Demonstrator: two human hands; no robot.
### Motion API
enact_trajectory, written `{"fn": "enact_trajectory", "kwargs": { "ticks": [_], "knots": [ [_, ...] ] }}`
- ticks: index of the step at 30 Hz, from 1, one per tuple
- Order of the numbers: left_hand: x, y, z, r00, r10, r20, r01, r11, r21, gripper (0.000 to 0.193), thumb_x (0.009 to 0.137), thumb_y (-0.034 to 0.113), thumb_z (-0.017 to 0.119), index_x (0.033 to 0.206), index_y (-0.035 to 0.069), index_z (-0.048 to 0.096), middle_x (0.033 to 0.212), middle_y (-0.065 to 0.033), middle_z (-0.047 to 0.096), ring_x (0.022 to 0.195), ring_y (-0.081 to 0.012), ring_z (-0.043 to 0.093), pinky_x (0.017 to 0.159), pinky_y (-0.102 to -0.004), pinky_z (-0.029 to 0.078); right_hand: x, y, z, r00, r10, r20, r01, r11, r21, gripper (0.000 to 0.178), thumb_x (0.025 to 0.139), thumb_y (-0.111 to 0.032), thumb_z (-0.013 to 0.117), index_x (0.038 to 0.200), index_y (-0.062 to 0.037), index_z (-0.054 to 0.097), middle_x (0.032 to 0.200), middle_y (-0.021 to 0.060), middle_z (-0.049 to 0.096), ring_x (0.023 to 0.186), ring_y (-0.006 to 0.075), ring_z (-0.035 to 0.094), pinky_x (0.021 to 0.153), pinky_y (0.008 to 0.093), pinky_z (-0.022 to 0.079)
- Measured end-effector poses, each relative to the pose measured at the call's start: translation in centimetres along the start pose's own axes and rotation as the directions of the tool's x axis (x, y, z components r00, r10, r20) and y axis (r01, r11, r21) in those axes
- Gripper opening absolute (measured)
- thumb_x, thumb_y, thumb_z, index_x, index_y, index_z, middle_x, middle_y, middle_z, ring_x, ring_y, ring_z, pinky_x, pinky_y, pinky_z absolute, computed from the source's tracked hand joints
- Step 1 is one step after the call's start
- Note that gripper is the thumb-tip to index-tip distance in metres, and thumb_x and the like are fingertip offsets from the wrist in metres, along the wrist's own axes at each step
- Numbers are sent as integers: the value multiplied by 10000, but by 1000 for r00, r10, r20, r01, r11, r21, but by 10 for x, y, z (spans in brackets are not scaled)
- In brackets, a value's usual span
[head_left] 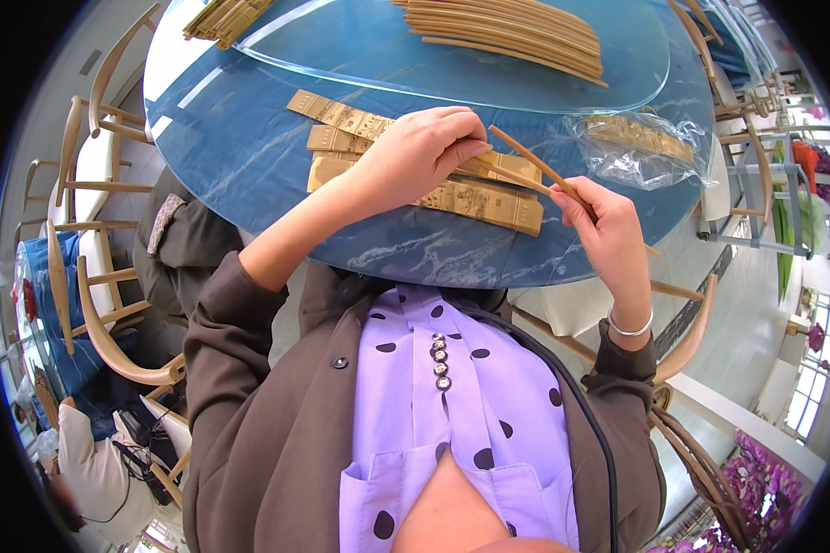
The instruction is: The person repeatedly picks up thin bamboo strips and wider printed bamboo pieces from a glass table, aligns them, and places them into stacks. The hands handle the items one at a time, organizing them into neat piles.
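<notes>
Two thin wooden sticks, like chopsticks, cross between my hands above the table. My right hand (604, 221) is closed around one stick (526, 157), which slants up to the left. A second, paler stick (516, 175) runs from the right fingertips to my left hand (438, 152), whose thumb and fingers pinch its other end. Under and beside my left hand lie several flat gold paper sleeves (489, 205) with dark print, partly hidden by the hand and forearm. More sleeves (341, 114) fan out to its upper left.
A round glass turntable (341, 46) stands on the blue marbled table (221, 175). On it lie a heap of chopsticks (516, 37) and a stack of gold sleeves (226, 20). A clear plastic bag (641, 152) with gold sleeves lies at right. Wooden chairs (101, 323) surround the table.
</notes>
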State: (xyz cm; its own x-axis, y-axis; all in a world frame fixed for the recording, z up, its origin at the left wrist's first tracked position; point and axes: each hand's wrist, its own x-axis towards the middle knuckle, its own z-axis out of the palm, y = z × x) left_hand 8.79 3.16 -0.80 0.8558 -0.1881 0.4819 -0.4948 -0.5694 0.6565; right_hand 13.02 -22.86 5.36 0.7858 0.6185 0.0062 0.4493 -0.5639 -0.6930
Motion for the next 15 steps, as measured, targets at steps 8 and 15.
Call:
{"fn": "enact_trajectory", "kwargs": {
  "ticks": [8, 15],
  "knots": [
    [6, 9, 1, 975, -215, -52, 206, 968, -141, 151, 966, 124, 653, 948, -25, 668, 756, -97, 628, 632, -163, 533, 592, -298, 449, -8, 3, 3, 982, -115, 151, 158, 936, -316, 243, 1044, -206, 509, 1162, -33, 632, 716, 140, 588, 621, 278, 576, 603, 379, 451],
    [4, 8, 0, 954, -288, -81, 274, 950, -150, 182, 968, 156, 658, 943, -24, 663, 753, -97, 619, 656, -184, 530, 610, -314, 448, -9, -7, -2, 986, -83, 142, 102, 986, -133, 305, 1047, -190, 496, 1284, -21, 585, 802, 148, 593, 684, 275, 572, 660, 357, 464]
  ]
}}
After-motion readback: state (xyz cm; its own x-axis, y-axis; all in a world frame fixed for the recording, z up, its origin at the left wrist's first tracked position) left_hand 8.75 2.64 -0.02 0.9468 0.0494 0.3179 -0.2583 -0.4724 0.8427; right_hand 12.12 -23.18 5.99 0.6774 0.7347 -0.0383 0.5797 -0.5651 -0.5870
